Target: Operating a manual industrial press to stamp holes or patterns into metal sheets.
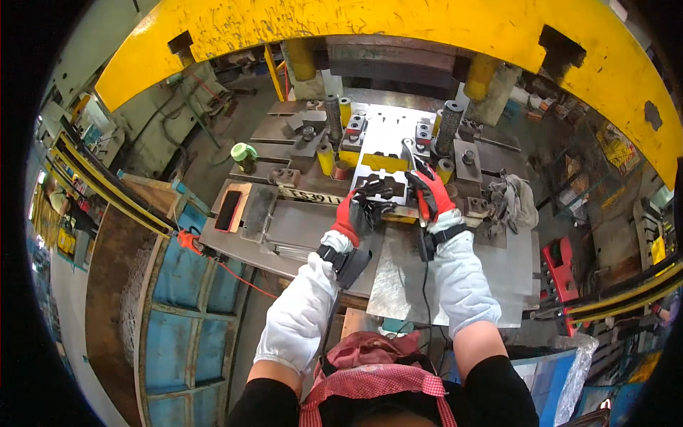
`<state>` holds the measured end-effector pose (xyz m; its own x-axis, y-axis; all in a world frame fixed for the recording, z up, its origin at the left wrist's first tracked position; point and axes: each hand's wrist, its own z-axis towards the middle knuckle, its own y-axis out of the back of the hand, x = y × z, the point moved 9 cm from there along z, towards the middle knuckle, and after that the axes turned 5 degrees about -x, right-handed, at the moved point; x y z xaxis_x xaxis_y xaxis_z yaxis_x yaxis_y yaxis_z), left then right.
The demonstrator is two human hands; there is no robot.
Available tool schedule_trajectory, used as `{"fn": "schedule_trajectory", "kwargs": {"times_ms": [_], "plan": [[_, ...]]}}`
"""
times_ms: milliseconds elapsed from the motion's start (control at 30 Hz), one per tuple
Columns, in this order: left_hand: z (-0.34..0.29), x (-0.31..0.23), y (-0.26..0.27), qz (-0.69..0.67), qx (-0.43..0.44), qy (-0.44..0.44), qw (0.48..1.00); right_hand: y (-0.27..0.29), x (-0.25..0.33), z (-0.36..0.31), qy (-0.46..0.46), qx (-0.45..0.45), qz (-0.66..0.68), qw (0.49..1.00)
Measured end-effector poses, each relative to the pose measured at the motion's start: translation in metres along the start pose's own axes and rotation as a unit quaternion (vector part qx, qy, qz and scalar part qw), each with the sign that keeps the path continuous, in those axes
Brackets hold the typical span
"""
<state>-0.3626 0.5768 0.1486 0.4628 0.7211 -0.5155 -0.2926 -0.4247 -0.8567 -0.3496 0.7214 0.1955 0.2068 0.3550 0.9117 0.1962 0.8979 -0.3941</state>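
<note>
My left hand (pixel 360 212), in a red and black glove, is at the front edge of a bright metal die block (pixel 384 175). Its dark fingers are curled, and what they may hold is hidden. On the block's right side my right hand (pixel 431 193), gloved alike, is closed on a grey metal hand tool (pixel 410 151) with a rounded end pointing away from me; its exact kind is unclear. A flat metal strip (pixel 405 211) lies between the hands. Beyond the block, a shiny plate (pixel 398 128) runs back into the press.
A yellow press beam (pixel 370 18) arches overhead. Dark guide posts (pixel 333 117) flank the die. On the left are a green-lidded bottle (pixel 244 155) and a phone-like black slab (pixel 229 210). Grey rags (pixel 511 203) lie right, near a red control box (pixel 562 274).
</note>
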Motion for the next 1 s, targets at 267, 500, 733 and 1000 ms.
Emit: {"fn": "schedule_trajectory", "kwargs": {"times_ms": [267,500,733,1000], "plan": [[0.01,0.007,-0.007,0.027,-0.052,-0.003,0.998,0.039,0.018,0.026,0.053,0.057,-0.201,0.976],[0.002,-0.008,0.013,0.024,-0.066,-0.015,0.997,0.033,0.052,-0.109,0.048,-0.057,-0.108,0.991],[0.013,0.009,0.011,0.0,-0.112,0.027,0.993,0.168,-0.032,-0.274,-0.089,-0.333,0.04,0.938],[0.009,0.004,0.004,0.001,-0.14,0.019,0.99,0.228,-0.097,-0.314,-0.017,-0.391,0.113,0.913]]}}
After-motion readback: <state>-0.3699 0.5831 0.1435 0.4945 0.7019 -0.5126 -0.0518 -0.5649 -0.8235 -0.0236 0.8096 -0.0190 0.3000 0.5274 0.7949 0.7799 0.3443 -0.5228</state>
